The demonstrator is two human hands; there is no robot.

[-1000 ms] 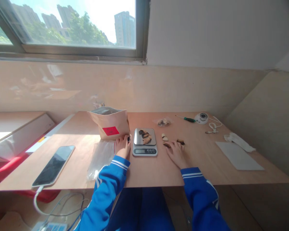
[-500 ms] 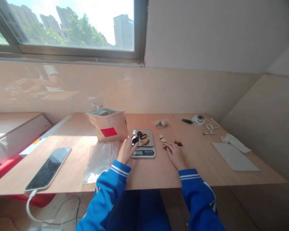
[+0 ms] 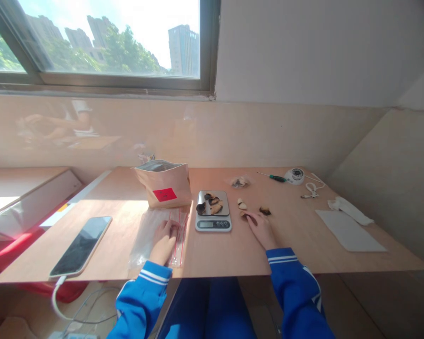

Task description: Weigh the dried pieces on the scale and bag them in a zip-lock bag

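On the kitchen scale lie several dried brown and black pieces, curled like mushroom slices. My left hand rests over the clear zip bags left of the scale, its fingers apart on the plastic. To the right of the scale, my right hand has its thumb and fingertips closed at a small dried brown piece. Beyond that piece sit pale pieces, and a dark dried piece is just right of my fingers.
An upright brown paper pouch stands open behind the zip bags. A phone with a cable lies left. Farther back are a small clear packet, a screwdriver and a white camera. A white sheet lies right.
My left hand has left the dark piece at the scale's left side and moved left and nearer onto the zip bags. My right hand stays at the small dried piece, its fingers slightly shifted.
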